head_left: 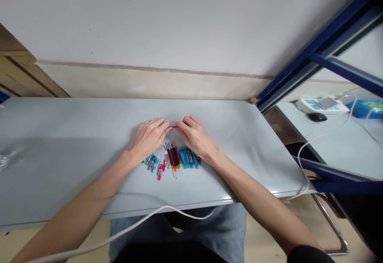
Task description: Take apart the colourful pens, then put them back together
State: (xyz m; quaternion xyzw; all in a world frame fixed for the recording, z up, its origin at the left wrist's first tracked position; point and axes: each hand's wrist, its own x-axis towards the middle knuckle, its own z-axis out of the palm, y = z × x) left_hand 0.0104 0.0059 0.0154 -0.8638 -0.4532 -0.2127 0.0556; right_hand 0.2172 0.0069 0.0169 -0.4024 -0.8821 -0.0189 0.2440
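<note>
My left hand (151, 136) and my right hand (195, 136) meet over the middle of the grey table (83, 155). A thin red piece (173, 127) spans the small gap between their fingertips, each hand pinching one end. Below them lie several refills (173, 157) with dark and red tubes and yellowish ends. Blue pen parts (186, 158) lie beside the refills, partly under my right hand. Clear and blue pen parts (153, 161) are near my left wrist, with a red pen part (161, 169) lower down.
A white cable (167, 207) crosses in front of the table's near edge. Clear plastic (3, 161) lies at the far left. A blue frame (287, 75) stands on the right; beyond it a black mouse (317, 117) and a white device (314, 105) rest on another table.
</note>
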